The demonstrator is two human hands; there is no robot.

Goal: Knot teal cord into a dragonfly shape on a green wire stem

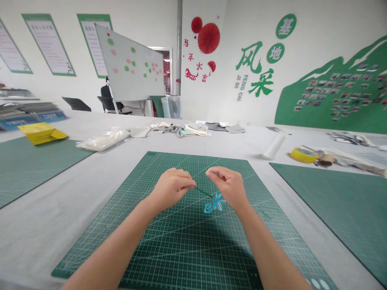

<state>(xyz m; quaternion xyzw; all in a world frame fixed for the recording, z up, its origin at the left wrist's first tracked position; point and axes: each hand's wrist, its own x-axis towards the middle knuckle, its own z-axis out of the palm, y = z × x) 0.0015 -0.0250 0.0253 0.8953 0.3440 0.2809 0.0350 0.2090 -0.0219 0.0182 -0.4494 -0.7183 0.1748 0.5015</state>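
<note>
Over the green cutting mat (169, 249), my left hand (173, 185) is closed in a pinch on a thin dark green cord (204, 191). From the cord's other end hangs a small blue ornament (216, 202) with a curled tail and pale-marked, petal-like parts. Just above and to the right of that ornament is my right hand (228, 183), its thumb and fingertips pressed together. Whatever those right fingertips hold, if anything, is too small to make out. The two hands are a short gap apart.
More cutting mats lie left (30, 165) and right (338, 201). Along the table's far side are a yellow folded box (42, 133), a plastic-wrapped packet (104, 139), fabric scraps (193, 129), a white roll (273, 147) and a yellow tape roll (304, 155). A whiteboard (130, 60) stands behind.
</note>
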